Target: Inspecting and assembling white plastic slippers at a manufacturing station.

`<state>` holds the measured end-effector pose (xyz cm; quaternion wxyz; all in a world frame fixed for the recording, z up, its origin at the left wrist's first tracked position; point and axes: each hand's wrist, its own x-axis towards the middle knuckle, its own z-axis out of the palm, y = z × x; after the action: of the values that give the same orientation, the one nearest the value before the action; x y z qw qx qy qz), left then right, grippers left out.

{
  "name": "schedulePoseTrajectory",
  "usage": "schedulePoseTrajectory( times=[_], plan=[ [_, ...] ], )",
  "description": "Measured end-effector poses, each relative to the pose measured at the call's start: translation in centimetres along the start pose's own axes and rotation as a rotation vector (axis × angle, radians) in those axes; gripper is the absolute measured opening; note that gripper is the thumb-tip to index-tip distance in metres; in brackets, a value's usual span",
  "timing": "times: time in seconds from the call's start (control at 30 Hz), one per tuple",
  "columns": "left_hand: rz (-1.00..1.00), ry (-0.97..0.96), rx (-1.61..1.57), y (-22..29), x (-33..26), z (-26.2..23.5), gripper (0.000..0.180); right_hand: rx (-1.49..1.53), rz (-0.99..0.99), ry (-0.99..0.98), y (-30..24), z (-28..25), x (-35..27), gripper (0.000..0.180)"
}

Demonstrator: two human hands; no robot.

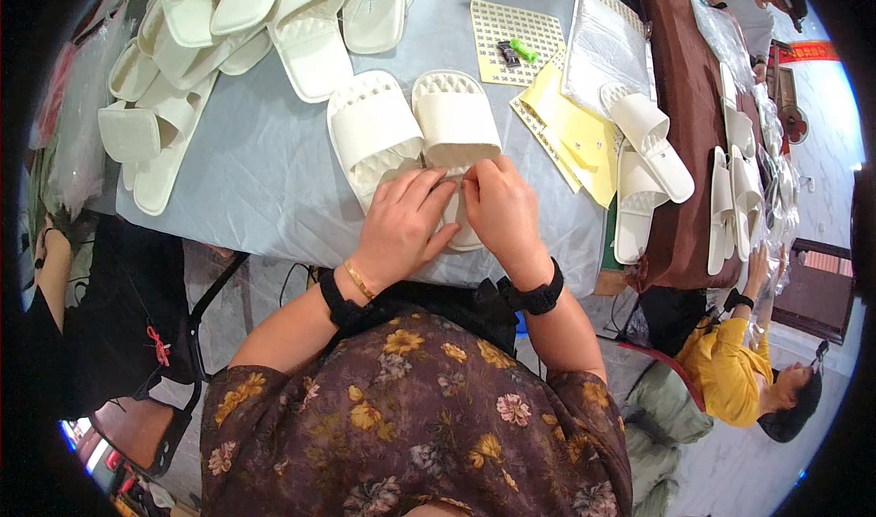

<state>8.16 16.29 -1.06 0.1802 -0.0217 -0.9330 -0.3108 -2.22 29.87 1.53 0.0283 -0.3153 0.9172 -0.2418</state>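
A pair of cream slide slippers lies side by side at the table's near edge. The left slipper (376,126) has a wide strap and a bumpy insole, and its heel is partly hidden by my left hand (406,218). That hand rests over the inner heel area of the pair, its fingers stretched out and its thumb apart. My right hand (502,208) is closed, thumb and fingers pinched together just below the strap of the right slipper (456,120). Whatever lies between those fingertips is too small or hidden to make out.
A heap of cream slippers (310,42) fills the table's far left. At right lie a yellow sticker sheet (493,24) with small black and green items on it, loose yellow sheets (570,129) and another slipper pair (643,125). A person in yellow (730,371) works at right.
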Motion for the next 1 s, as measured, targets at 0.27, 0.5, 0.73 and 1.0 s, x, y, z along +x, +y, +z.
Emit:
schedulePoseTrajectory(
  times=[0.27, 0.5, 0.73, 1.0],
  plan=[
    [0.006, 0.023, 0.023, 0.1, 0.1, 0.1, 0.051, -0.114, -0.022, -0.107, 0.1, 0.1, 0.2, 0.009],
    [0.007, -0.027, -0.008, 0.1, 0.2, 0.5, 0.053, 0.252, -0.026, -0.06, 2.2, -1.4, -1.0, 0.003],
    [0.009, -0.026, 0.085, 0.1, -0.1, 0.4, 0.053, 0.244, 0.212, 0.191, 9.9, -6.3, 0.8, 0.008],
    [0.014, -0.028, 0.11, 0.5, 0.1, 0.3, 0.052, -0.009, 0.132, 0.043, 16.2, -7.8, 6.0, 0.012]
  ],
)
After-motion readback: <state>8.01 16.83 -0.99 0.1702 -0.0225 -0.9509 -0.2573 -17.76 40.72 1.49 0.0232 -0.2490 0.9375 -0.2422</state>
